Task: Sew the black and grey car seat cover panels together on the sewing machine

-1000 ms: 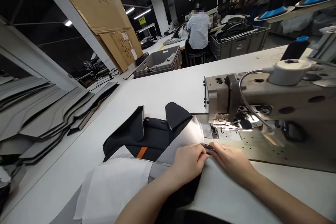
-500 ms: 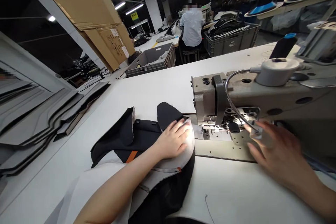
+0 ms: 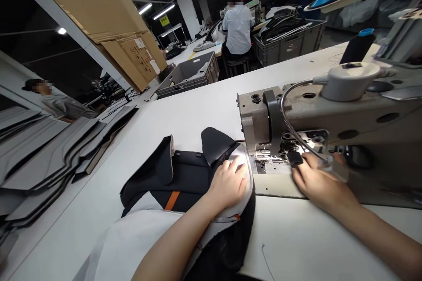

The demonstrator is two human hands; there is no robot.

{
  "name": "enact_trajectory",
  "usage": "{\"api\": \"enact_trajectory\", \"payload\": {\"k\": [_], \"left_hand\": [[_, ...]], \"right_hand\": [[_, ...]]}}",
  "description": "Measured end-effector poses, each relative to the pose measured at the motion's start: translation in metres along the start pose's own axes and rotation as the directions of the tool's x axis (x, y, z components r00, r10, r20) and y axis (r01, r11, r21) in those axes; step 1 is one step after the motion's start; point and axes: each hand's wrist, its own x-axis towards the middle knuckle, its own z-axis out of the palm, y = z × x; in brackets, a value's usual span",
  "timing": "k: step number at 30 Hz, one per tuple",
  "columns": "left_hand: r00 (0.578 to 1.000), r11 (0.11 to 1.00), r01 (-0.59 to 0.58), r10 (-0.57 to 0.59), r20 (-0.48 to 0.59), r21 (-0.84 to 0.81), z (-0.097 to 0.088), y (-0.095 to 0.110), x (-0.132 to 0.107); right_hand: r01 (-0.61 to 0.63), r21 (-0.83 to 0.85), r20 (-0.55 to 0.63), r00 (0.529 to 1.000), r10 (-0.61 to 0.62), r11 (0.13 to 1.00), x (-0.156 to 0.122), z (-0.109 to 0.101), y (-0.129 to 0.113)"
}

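**Caution: Pinch and Misfeed Risks**

A white work table (image 3: 184,118) runs through a dim factory hall, with a sewing machine (image 3: 283,109) as the reference point. Left of the machine lie stacks of grey panels (image 3: 39,153). Beyond it are a grey crate (image 3: 187,74) and a seated co-worker (image 3: 238,30).

The garment piece (image 3: 184,175), dark with an orange tab (image 3: 172,200) and a pale layer, lies on the table just left of the machine's needle area. Whether it reaches the needle cannot be told.

The left hand (image 3: 227,183) lies flat and open on the piece, pressing without a grip. The right hand (image 3: 321,180) is curled just right of the needle area; whether it has hold of anything cannot be told.

Hazards: fingers this near the needle risk a puncture if the machine runs. Uneven pressure from the left hand could shift the layers out of alignment. The stacks are not a factor at this position.
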Motion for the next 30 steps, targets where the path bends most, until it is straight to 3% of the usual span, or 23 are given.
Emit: {"api": "enact_trajectory", "payload": {"k": [4, 7, 10, 15, 24, 30], "left_hand": [[0.999, 0.999, -0.028, 0.028, -0.025, -0.019, 0.003, 0.02, 0.016], [0.999, 0.999, -0.026, 0.024, -0.049, -0.031, 0.003, 0.028, 0.023], [0.998, 0.999, -0.02, 0.018, -0.054, -0.043, 0.002, 0.029, 0.025], [0.997, 0.997, -0.019, 0.014, -0.072, -0.07, 0.003, 0.029, 0.026], [0.99, 0.993, -0.032, 0.016, -0.143, -0.11, 0.014, 0.031, 0.029], [0.979, 0.996, -0.046, 0.03, -0.204, -0.078, 0.014, 0.035, 0.025]], "right_hand": [[0.139, 0.151, -0.038, 0.99, -0.135, 0.979, -0.007, -0.016, -0.011], [0.354, 0.409, -0.051, 0.929, -0.367, 0.841, -0.014, -0.031, -0.028], [0.424, 0.541, -0.043, 0.876, -0.48, 0.726, -0.019, -0.039, -0.043], [0.406, 0.633, -0.036, 0.866, -0.499, 0.659, -0.023, -0.034, -0.047], [0.402, 0.619, -0.003, 0.861, -0.509, 0.675, -0.024, -0.036, -0.05], [0.459, 0.594, -0.052, 0.841, -0.538, 0.66, -0.024, -0.039, -0.059]]}}
